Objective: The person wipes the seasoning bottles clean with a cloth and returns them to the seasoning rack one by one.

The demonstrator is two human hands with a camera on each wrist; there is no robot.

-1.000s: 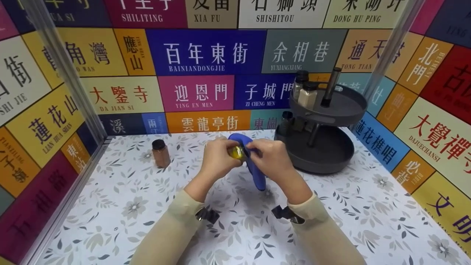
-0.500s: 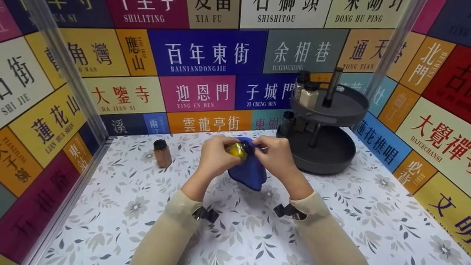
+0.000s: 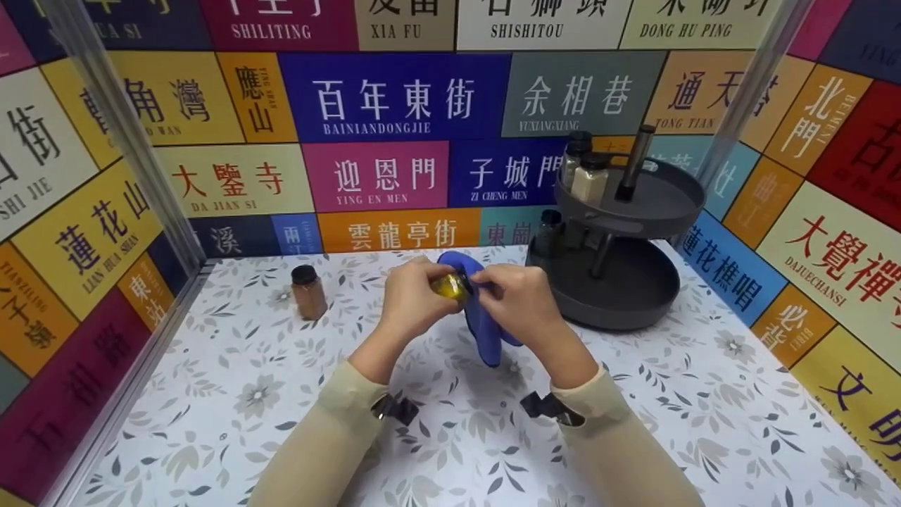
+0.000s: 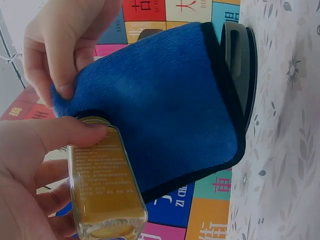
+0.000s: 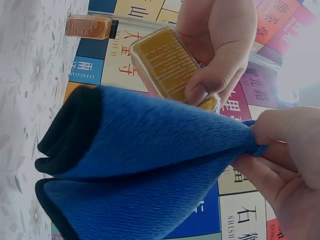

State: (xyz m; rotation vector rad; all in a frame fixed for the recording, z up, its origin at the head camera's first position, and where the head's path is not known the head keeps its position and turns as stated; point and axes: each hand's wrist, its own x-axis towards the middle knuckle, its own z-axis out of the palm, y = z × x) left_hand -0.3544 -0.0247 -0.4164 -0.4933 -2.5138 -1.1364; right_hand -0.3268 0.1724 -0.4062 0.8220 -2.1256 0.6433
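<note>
My left hand (image 3: 415,296) grips a small glass spice jar (image 4: 105,182) filled with yellow powder, its thumb near the neck. In the left wrist view, printed lines of text show on the jar's side. My right hand (image 3: 517,296) pinches a blue cloth (image 5: 145,135) with dark edging between thumb and fingers, right at the jar's capped end. The cloth hangs down in folds from the pinch, above the table. The jar's cap is mostly hidden behind the cloth and fingers.
A jar of reddish-brown powder (image 3: 308,294) with a black cap stands on the table at the left. To the right is a dark two-tier round rack (image 3: 619,310) with several capped jars on it. Sign-printed panels (image 3: 394,98) enclose the flower-patterned table (image 3: 253,422).
The cloth swung round to show its broad side half a second ago and is now turned edge-on again. Both hands stay close together, tilting slightly; the jar remains in the left hand.
</note>
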